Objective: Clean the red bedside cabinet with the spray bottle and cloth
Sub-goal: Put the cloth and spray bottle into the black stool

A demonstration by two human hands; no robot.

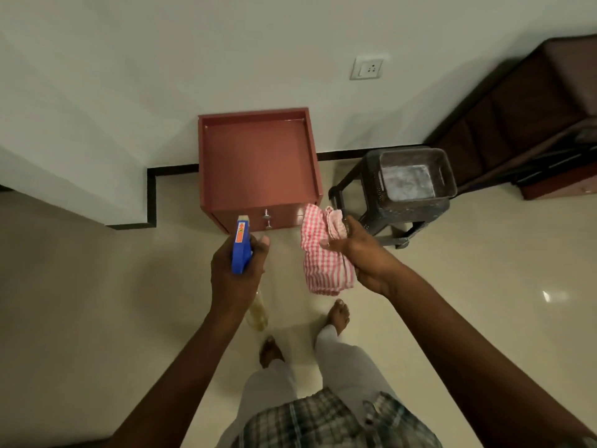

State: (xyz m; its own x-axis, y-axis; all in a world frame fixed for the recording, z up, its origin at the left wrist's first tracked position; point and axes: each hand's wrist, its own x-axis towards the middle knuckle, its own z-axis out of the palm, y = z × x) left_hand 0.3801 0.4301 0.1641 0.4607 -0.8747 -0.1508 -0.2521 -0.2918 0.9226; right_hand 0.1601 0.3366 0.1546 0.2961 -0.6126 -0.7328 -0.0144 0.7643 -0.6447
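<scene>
While left hand [235, 274] gripped blue-headed spray bottle [241, 250] and right hand [363, 255] pink checked cloth [318, 265], both hung short of rimmed red cabinet [255, 156].

text: none legible | spray bottle [240, 258] orange label [241, 233]: unreadable

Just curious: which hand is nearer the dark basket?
Right. The right hand, holding the cloth, is just left of the basket; the left hand, gripping the spray bottle, is farther left.
</scene>
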